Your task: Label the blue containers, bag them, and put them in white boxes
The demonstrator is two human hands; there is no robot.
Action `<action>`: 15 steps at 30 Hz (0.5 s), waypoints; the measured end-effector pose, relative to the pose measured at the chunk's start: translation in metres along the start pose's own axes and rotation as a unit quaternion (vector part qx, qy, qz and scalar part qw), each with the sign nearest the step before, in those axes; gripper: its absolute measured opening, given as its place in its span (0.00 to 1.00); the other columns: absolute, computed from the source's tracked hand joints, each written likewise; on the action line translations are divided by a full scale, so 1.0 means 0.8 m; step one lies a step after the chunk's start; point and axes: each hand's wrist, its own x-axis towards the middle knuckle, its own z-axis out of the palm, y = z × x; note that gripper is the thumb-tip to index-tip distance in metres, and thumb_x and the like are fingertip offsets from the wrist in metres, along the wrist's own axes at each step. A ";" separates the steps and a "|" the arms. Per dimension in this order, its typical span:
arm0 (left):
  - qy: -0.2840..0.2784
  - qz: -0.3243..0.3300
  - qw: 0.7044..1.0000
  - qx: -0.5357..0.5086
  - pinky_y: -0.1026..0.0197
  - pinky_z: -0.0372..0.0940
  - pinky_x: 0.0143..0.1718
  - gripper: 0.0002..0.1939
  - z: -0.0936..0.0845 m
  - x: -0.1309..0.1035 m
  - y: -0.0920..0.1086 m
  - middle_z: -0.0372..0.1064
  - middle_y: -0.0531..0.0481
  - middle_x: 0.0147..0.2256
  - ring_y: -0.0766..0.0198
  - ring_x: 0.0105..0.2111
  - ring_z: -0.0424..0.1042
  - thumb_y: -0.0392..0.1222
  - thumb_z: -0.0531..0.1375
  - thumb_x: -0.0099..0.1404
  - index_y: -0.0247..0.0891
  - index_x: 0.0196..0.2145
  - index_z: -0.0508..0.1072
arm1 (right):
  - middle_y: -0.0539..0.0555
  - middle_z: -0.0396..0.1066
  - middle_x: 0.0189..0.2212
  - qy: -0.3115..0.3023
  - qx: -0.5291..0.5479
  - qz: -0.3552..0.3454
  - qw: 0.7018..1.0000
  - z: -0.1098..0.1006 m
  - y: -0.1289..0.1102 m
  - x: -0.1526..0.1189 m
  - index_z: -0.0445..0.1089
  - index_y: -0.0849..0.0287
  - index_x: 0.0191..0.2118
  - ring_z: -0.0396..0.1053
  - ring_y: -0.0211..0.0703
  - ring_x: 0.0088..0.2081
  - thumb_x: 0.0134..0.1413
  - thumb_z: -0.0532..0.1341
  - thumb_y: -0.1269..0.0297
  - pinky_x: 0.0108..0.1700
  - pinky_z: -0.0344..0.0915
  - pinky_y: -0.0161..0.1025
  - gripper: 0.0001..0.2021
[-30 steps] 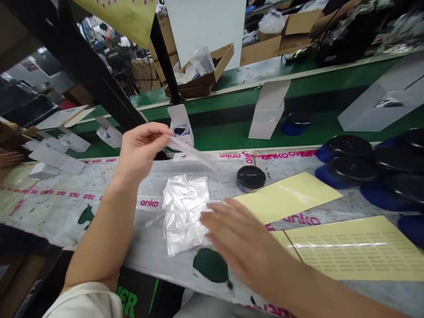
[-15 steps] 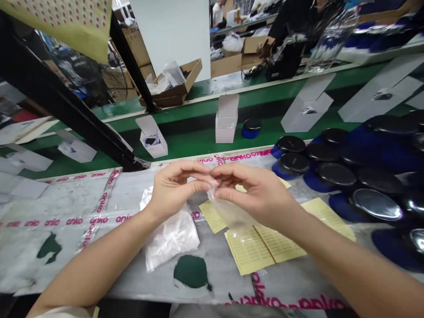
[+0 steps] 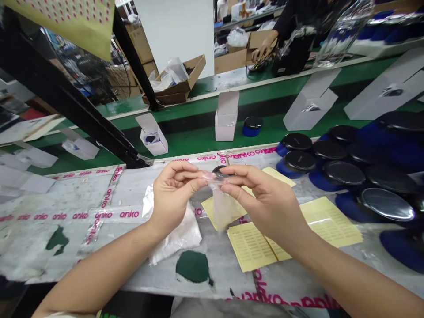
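My left hand [image 3: 180, 187] and my right hand [image 3: 256, 194] meet over the middle of the table, both pinching the upper edge of a small clear plastic bag [image 3: 222, 205]. Below the fingertips the bag hangs down, thin and slightly blurred. A small dark, rounded thing [image 3: 217, 169] shows just behind the fingertips; I cannot tell whether it is held. Beneath my left hand lies a pile of white plastic bags [image 3: 185, 234]. Yellow printed label sheets [image 3: 255, 249] are spread under my right hand and forearm.
Several blue jars with black lids [image 3: 342, 172] crowd the right side. On the green conveyor [image 3: 192, 132] stand open white boxes [image 3: 226, 126] and one blue jar [image 3: 252, 126]. A black post [image 3: 99, 119] slants at left. A co-worker's hand [image 3: 263, 48] is across the line.
The bag has swung from slanting rightward to hanging straight down, and its top edge is spread wider between my fingers. The dark rounded thing has come into sight. The co-worker's hand shows more clearly.
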 end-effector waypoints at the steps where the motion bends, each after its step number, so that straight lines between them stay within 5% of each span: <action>1: -0.003 -0.013 1.000 -0.009 0.59 0.77 0.42 0.14 0.000 0.001 0.001 0.79 0.55 0.33 0.63 0.36 0.81 0.37 0.72 0.58 0.42 0.37 0.71 | 0.49 0.80 0.32 0.000 -0.005 0.007 1.000 -0.003 0.000 -0.001 0.78 0.51 0.39 0.77 0.44 0.35 0.56 0.65 0.64 0.37 0.75 0.41 0.06; 5: -0.060 -0.078 0.993 -0.065 0.65 0.73 0.33 0.13 0.003 -0.003 0.006 0.72 0.56 0.32 0.69 0.30 0.74 0.40 0.70 0.61 0.41 0.37 0.69 | 0.51 0.78 0.31 -0.038 0.097 0.114 0.988 -0.013 0.008 -0.011 0.78 0.52 0.36 0.74 0.42 0.30 0.55 0.67 0.57 0.25 0.68 0.37 0.06; 10: -0.146 -0.143 0.978 0.046 0.67 0.63 0.28 0.06 0.000 -0.014 0.004 0.64 0.55 0.30 0.70 0.27 0.65 0.40 0.62 0.68 0.39 0.42 0.70 | 0.46 0.72 0.25 -0.091 0.304 0.222 0.922 -0.023 0.027 -0.022 0.69 0.54 0.38 0.72 0.38 0.27 0.52 0.70 0.57 0.30 0.69 0.37 0.12; 15: -0.130 -0.138 0.964 0.187 0.66 0.62 0.30 0.09 -0.005 0.003 -0.016 0.65 0.53 0.33 0.68 0.30 0.66 0.33 0.59 0.66 0.38 0.44 0.69 | 0.49 0.73 0.27 -0.030 0.125 0.153 0.980 -0.027 0.051 -0.002 0.68 0.55 0.40 0.73 0.43 0.29 0.52 0.67 0.60 0.34 0.71 0.42 0.12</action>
